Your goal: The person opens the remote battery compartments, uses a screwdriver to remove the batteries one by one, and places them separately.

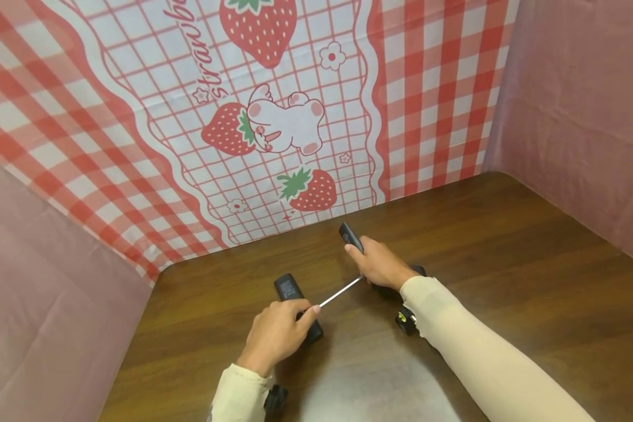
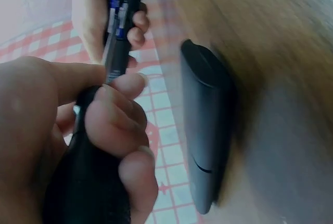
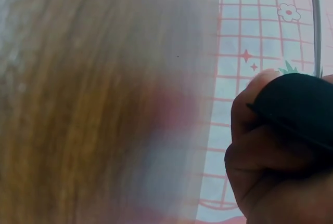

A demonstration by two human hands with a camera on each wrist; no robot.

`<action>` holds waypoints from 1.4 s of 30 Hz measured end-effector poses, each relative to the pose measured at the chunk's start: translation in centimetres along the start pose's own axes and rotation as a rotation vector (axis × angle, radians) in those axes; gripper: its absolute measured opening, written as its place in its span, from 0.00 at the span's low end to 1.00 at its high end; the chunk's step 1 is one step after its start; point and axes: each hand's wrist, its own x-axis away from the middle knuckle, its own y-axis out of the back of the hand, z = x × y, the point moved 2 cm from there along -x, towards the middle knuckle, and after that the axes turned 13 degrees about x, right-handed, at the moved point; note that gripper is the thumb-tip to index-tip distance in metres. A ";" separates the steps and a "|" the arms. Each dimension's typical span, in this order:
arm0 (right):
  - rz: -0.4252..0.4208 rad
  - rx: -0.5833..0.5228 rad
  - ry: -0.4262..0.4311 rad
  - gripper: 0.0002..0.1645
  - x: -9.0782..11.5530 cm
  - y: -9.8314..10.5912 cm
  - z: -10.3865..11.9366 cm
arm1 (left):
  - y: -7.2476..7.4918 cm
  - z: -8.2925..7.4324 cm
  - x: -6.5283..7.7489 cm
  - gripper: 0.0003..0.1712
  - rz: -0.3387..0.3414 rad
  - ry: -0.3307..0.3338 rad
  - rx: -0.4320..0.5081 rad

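My left hand [image 1: 278,331] grips the black handle of a screwdriver [image 2: 86,177], its thin silver shaft [image 1: 340,292] reaching toward my right hand [image 1: 382,264]. Held in the right hand is a slim black remote control [image 1: 350,235]. The left wrist view shows its open battery compartment, with blue-and-silver batteries [image 2: 122,20] inside and the shaft overlapping it. In the right wrist view the remote's dark rounded end [image 3: 302,104] sticks out of the curled fingers. A second black remote [image 1: 289,287] lies on the table, partly covered by the left hand in the head view.
Another black object [image 1: 418,270] lies partly hidden behind the right wrist. Both wrists carry small black cameras [image 1: 405,320]. The brown wooden table [image 1: 533,246] ends at a red-checked strawberry cloth [image 1: 427,105] at the back and pink cloths [image 1: 575,117] at the sides.
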 end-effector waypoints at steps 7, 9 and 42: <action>0.001 -0.060 0.031 0.23 0.2 0.0 0.3 | -0.1 0.9 0.2 0.13 -0.028 -0.031 -0.008; -0.006 -0.069 0.049 0.22 0.2 -0.1 0.4 | -0.2 1.1 0.2 0.12 -0.029 -0.041 -0.002; -0.051 -0.013 0.065 0.22 0.2 -0.2 0.5 | 0.3 0.8 0.0 0.12 -0.001 -0.016 0.004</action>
